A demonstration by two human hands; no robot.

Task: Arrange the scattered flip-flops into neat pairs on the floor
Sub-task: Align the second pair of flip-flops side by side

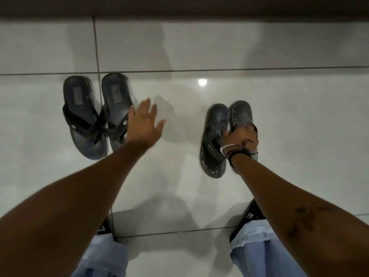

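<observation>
Two flip-flop pairs on the tiled floor (199,47), my right hand (240,137) on one of them.

From my feed, I take the bright light spot (202,82) reflected on the tiles as the landmark. Down and to the right of it lies the patterned pair: the left patterned flip-flop (214,136) flat on the floor, and touching it the right patterned flip-flop (240,113), whose strap area my right hand is clamped around, bracelets (237,149) at the wrist. Left of the spot sits the plain dark pair (95,114), side by side with straps overlapping at the toe end. My left hand (144,121) hangs just beside that pair's nearer edge, fingers spread apart and holding nothing; whether it touches the sandal I cannot tell.
</observation>
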